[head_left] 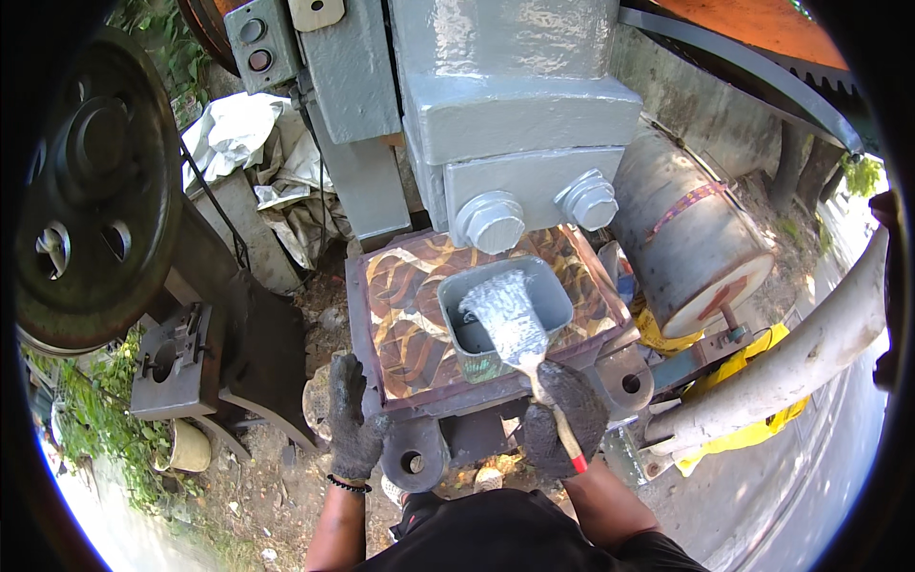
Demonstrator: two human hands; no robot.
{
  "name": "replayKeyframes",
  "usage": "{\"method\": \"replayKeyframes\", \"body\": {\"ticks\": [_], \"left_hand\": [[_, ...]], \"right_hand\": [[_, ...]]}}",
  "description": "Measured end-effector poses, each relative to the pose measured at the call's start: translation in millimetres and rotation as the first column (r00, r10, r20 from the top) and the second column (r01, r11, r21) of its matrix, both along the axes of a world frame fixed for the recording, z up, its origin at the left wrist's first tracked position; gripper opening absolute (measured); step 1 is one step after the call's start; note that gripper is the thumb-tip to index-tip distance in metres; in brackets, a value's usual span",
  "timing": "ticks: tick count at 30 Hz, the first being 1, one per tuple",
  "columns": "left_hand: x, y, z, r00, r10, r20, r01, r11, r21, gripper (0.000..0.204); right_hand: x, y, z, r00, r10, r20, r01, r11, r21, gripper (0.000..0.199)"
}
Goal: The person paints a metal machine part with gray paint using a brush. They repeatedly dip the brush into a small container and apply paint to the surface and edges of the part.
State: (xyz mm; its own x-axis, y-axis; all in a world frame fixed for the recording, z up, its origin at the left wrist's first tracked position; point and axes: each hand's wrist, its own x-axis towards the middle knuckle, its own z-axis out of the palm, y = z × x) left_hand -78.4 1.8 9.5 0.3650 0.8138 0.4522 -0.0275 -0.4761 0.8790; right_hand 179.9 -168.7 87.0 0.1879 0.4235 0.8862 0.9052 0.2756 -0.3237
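Note:
A dark, paint-stained work glove covers each hand. My right hand is closed around the handle of a wide paintbrush, its bristles coated with light grey paint. The brush's wooden handle has a red end, and its bristles overlap a rectangular paint container; whether they touch its inside I cannot tell. Grey paint coats the container, which stands on a brown patterned sheet over the machine's base. To the left of the sheet, my left hand is raised with fingers stretched and nothing in it.
Ahead rises a grey-painted machine body with two large bolt heads. A big dark wheel stands at the left. On the right are a metal drum, a pale pole and a yellow sack. White sheeting lies behind left.

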Motion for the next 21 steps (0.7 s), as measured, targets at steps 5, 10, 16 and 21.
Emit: {"method": "replayKeyframes", "body": {"ticks": [5,10,16,21], "left_hand": [[-0.4,1.5,5.9,1.0,0.003,0.018,-0.003,1.0,-0.005,0.108],[11.2,-6.5,13.2,0.999,-0.036,0.024,0.036,0.999,-0.017,0.109],[14.1,-11.0,9.7,0.996,-0.073,0.056,0.079,0.992,-0.098,0.11],[17.7,-13.3,6.1,0.996,-0.072,-0.043,0.069,0.996,-0.052,0.112]], "right_hand": [[0.5,-0.5,9.2,0.998,-0.04,-0.04,0.043,0.995,0.086,0.034],[1.0,18.6,12.4,0.945,0.222,-0.24,-0.215,0.975,0.055,0.033],[-6.0,-0.3,-3.2,0.994,0.077,-0.072,-0.081,0.995,-0.052,0.042],[-6.0,-14.7,-23.1,0.985,0.069,-0.156,-0.07,0.998,0.0,0.041]]}}
